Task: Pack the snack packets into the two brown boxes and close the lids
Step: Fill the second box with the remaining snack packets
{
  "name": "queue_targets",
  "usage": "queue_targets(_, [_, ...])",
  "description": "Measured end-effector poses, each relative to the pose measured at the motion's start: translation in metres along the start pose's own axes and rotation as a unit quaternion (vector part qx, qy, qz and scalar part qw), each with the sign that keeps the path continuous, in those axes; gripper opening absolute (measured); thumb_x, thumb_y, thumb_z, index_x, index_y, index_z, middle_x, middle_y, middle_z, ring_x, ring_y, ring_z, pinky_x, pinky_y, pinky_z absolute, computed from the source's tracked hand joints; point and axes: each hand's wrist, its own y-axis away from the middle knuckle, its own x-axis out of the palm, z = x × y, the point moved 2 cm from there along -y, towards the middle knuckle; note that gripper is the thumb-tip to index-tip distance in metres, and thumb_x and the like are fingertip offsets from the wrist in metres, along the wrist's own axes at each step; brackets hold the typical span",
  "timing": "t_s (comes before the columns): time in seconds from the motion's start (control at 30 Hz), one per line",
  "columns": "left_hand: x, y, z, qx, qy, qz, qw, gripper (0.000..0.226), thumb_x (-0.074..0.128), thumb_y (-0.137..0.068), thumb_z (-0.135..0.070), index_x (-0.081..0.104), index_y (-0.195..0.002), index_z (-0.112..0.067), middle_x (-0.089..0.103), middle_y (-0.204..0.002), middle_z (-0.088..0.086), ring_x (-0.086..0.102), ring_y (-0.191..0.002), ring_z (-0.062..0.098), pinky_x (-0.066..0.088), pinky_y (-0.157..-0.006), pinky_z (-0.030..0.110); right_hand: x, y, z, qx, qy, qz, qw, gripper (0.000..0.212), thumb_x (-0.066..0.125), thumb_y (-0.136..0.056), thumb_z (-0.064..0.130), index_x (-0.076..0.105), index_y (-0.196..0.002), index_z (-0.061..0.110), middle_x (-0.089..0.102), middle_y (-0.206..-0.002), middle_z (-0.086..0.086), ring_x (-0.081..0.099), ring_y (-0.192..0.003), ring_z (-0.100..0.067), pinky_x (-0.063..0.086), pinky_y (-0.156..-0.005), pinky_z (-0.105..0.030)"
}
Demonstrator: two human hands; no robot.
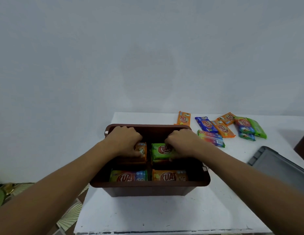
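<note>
Head view: I have both hands down in the open brown plastic box (149, 187), with packing partly done.
The left hand (125, 139) curls round an orange packet (143, 149) and the right hand (181, 141) round a green packet (160, 150) in the far row; two more lie in the near row. Loose packets (222, 128) wait on the white table (148, 212), and the grey lid (280, 165) is off. A dark shape (302, 146), cut off at the right edge, may be the second box; I cannot tell.
</note>
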Motion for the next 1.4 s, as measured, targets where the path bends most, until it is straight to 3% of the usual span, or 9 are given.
queue_targets(0.1, [-0.015,-0.013,-0.009,0.009,0.015,-0.048,0.999,0.036,0.054,-0.083,-0.061,0.050,-0.086,-0.026,0.060,-0.087,-0.008,0.055,-0.074,0.016,0.037,-0.058,0.030,-0.011,0.018,-0.022,-0.013,-0.072,-0.037,0.997,0.026,0.056,-0.091,0.046,0.066,-0.102,0.024,0.065,-0.097,0.006,0.060,-0.090,-0.013,0.050,-0.076,-0.031])
queue_targets(0.27, [-0.043,-0.043,-0.038,0.020,0.075,-0.105,0.991,0.027,0.050,-0.092,-0.052,0.052,-0.095,-0.025,0.052,-0.087,-0.012,0.053,-0.081,0.015,0.044,-0.063,0.031,0.015,0.055,-0.094,0.106,-0.206,-0.261,0.937,0.012,0.058,-0.092,0.017,0.066,-0.100,0.019,0.065,-0.098,0.004,0.060,-0.093,-0.017,0.047,-0.077,-0.031])
queue_targets(0.47, [-0.075,-0.093,-0.107,0.049,0.117,-0.151,0.980,0.028,0.050,-0.091,-0.048,0.057,-0.101,-0.023,0.056,-0.099,-0.007,0.054,-0.090,0.015,0.042,-0.066,0.031,0.111,0.091,-0.159,0.212,-0.193,0.063,0.956,0.056,0.049,-0.098,0.026,0.030,-0.150,0.024,0.035,-0.155,-0.002,0.035,-0.139,-0.022,0.037,-0.110,-0.040])
queue_targets(0.63, [-0.088,-0.139,-0.174,0.065,0.101,-0.123,0.985,0.031,0.050,-0.092,-0.049,0.057,-0.105,-0.022,0.058,-0.107,-0.005,0.056,-0.097,0.017,0.043,-0.069,0.032,0.136,0.108,-0.177,0.190,-0.102,0.003,0.977,0.065,0.050,-0.091,0.058,0.033,-0.146,0.028,0.033,-0.150,-0.003,0.035,-0.134,-0.024,0.039,-0.104,-0.041])
queue_targets(0.77, [-0.070,-0.170,-0.215,0.010,0.062,0.050,0.997,0.035,0.053,-0.091,-0.049,0.048,-0.078,-0.017,0.059,-0.105,0.005,0.055,-0.085,0.020,0.048,-0.071,0.034,0.146,0.115,-0.193,0.201,-0.179,-0.022,0.963,0.055,0.062,-0.085,0.054,0.046,-0.127,0.022,0.044,-0.133,-0.003,0.048,-0.113,-0.020,0.049,-0.086,-0.037])
queue_targets(0.97, [-0.026,-0.186,-0.248,-0.095,0.071,0.180,0.977,0.062,0.062,-0.081,-0.062,0.058,-0.116,-0.011,0.055,-0.118,0.011,0.054,-0.106,0.027,0.049,-0.083,0.037,0.152,0.132,-0.228,0.220,-0.276,-0.044,0.935,0.081,0.077,-0.070,0.049,0.039,-0.134,0.019,0.046,-0.124,-0.004,0.052,-0.109,-0.021,0.049,-0.090,-0.034])
queue_targets(1.2, [-0.031,-0.193,-0.258,-0.178,0.105,0.165,0.964,0.048,0.069,-0.082,-0.013,0.049,-0.125,-0.006,0.051,-0.121,0.014,0.055,-0.108,0.026,0.044,-0.072,0.027,0.142,0.145,-0.250,0.198,-0.268,-0.026,0.942,0.064,0.067,-0.075,0.055,0.050,-0.127,0.022,0.050,-0.109,-0.001,0.057,-0.091,-0.017,0.054,-0.082,-0.038])
queue_targets(1.3, [-0.043,-0.194,-0.246,-0.225,0.209,0.120,0.944,0.047,0.066,-0.087,-0.013,0.042,-0.127,-0.007,0.055,-0.116,0.011,0.056,-0.100,0.022,0.043,-0.065,0.024,0.136,0.149,-0.249,0.223,-0.452,-0.021,0.864,0.045,0.050,-0.092,0.053,0.061,-0.113,0.015,0.067,-0.097,-0.009,0.064,-0.074,-0.016,0.052,-0.071,-0.031])
queue_targets(1.4, [-0.050,-0.201,-0.235,-0.258,0.342,0.136,0.893,0.046,0.066,-0.089,-0.020,0.047,-0.130,-0.011,0.058,-0.125,0.009,0.061,-0.101,0.021,0.053,-0.070,0.026,0.133,0.154,-0.248,0.265,-0.684,0.020,0.679,0.046,0.039,-0.100,0.039,0.061,-0.110,0.000,0.073,-0.091,-0.019,0.069,-0.078,-0.031,0.053,-0.074,-0.037])
